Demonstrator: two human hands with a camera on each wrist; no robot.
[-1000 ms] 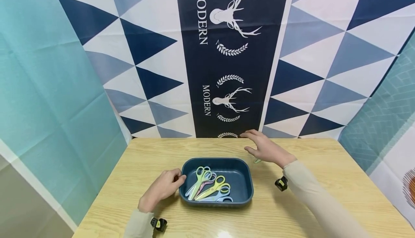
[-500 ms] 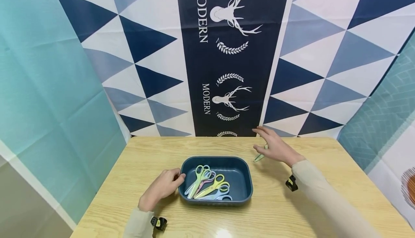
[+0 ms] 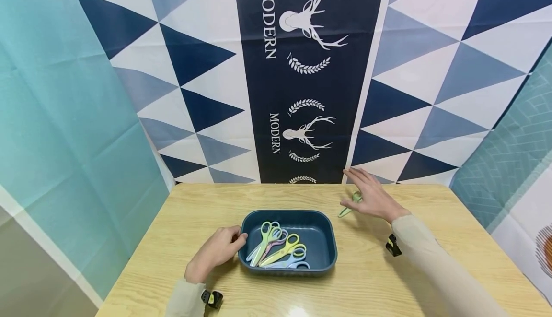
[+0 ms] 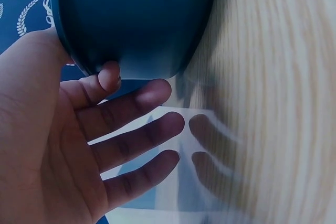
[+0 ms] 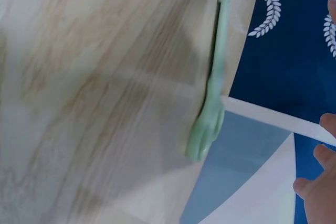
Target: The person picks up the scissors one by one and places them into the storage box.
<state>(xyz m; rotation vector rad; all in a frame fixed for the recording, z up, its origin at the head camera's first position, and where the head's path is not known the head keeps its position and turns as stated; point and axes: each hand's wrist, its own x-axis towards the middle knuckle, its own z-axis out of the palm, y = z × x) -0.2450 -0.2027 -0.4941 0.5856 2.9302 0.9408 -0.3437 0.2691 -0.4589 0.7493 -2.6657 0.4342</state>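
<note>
A dark blue rectangular tray (image 3: 321, 240) stands on the table with several pairs of scissors (image 3: 276, 247) in it, green, yellow, pink and blue, heaped toward its left side. My left hand (image 3: 218, 247) pinches the tray's left rim between thumb and index finger; in the left wrist view its other fingers (image 4: 147, 135) extend loosely beside the tray's outer wall. To the right of the tray, a pair of light green scissors (image 5: 210, 98) lies on the wood. My right hand (image 3: 371, 197) hovers over these scissors with fingers spread, holding nothing and partly covering the handles in the head view.
The wooden table (image 3: 198, 202) ends at a patterned cloth backdrop (image 3: 302, 115) behind the tray. Teal cloth (image 3: 77, 115) hangs on the left and another patterned cloth (image 3: 509, 163) on the right. A small black wrist device (image 3: 392, 245) sits below the right sleeve.
My right hand has moved to the right, away from the tray, and the green scissors on the table show more from under it. My left hand and the tray have stayed put.
</note>
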